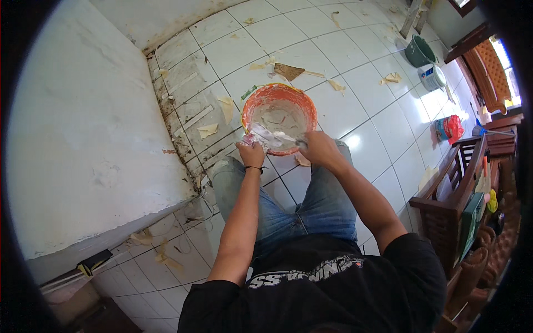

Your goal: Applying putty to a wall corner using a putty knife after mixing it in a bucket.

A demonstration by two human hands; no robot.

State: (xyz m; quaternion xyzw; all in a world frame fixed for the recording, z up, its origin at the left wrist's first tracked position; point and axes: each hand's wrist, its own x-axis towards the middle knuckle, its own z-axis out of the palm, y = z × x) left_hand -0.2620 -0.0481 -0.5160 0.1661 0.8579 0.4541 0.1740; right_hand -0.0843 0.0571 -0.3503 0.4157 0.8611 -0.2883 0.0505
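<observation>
An orange bucket (307,102) stands on the floor in front of my knees, its inside caked with whitish putty. At its near rim, my left hand (251,152) is closed on a putty-smeared, pinkish-white piece whose kind I cannot make out. Opposite it, my right hand (321,149) grips the handle of a putty knife, mostly hidden by the fingers. White putty (265,135) lies between the two hands, over the bucket's near side. The tool's blade is covered, so its edge does not show.
A bare wall (94,139) rises at my left. Torn paper scraps (288,71) litter the tiles. At the right stand a green bucket (419,51), a white pail (433,77), a pail with a red bag (451,129) and a wooden bench (444,205).
</observation>
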